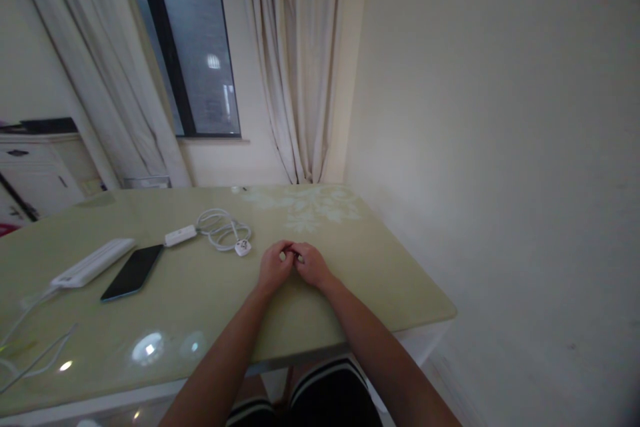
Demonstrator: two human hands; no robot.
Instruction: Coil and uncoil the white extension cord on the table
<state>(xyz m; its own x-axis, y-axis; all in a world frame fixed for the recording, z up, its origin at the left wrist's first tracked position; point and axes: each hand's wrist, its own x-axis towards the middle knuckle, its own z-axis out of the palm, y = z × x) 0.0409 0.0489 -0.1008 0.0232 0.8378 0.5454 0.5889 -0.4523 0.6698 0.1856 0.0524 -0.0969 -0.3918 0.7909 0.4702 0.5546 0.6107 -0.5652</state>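
Observation:
Both forearms reach over the pale green glossy tabletop [210, 307], and the hands meet near its middle. My left hand [275, 267] is closed, with its fingers curled in against the other hand. My right hand [311, 265] is closed in the same way, fingertips touching the left ones. Small gaps show by the thumbs; whatever may be between the fingertips is hidden. Nearest to the left hand lies a white coiled cable [220, 230] with a white plug [243, 247] at its end.
Left of the coil are a white oblong adapter [181, 235], a dark smartphone [133, 272] and a white power strip [94, 263] with its cord. Loose white cable [43, 363] lies at the near left. A bare wall [500, 180] borders the right side; curtains [300, 67] hang behind.

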